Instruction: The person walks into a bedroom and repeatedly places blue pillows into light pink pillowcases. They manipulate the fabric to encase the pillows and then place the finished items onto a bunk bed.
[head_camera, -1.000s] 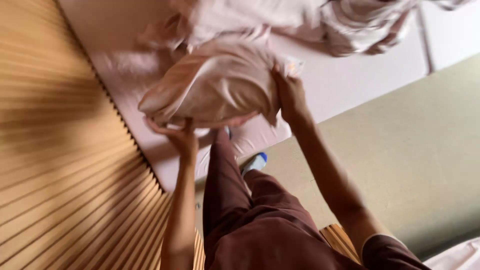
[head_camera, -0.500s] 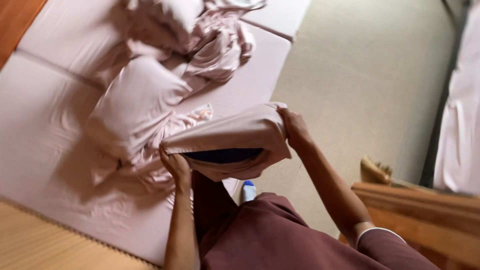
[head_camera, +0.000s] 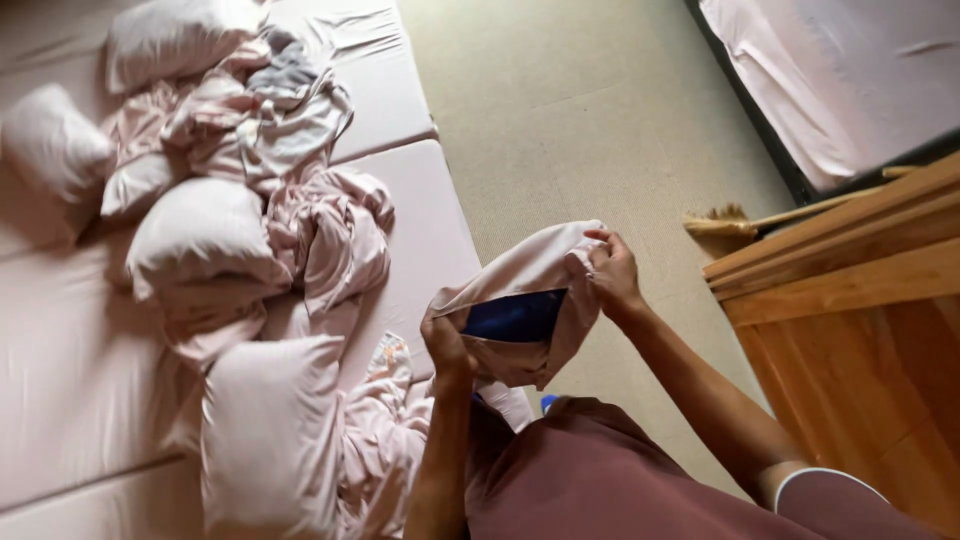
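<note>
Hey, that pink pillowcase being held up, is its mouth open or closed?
Open. The left hand and right hand pull the pillowcase edges apart, and a dark blue inside shows through the gap.

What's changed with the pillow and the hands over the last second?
The pale pink pillowcase is now pulled back at its mouth, so the dark blue pillow inside shows; a second ago only pink cloth showed. The view swung from the slatted wood to the bedding. The left hand and right hand keep their grip on the case's opening.
</note>
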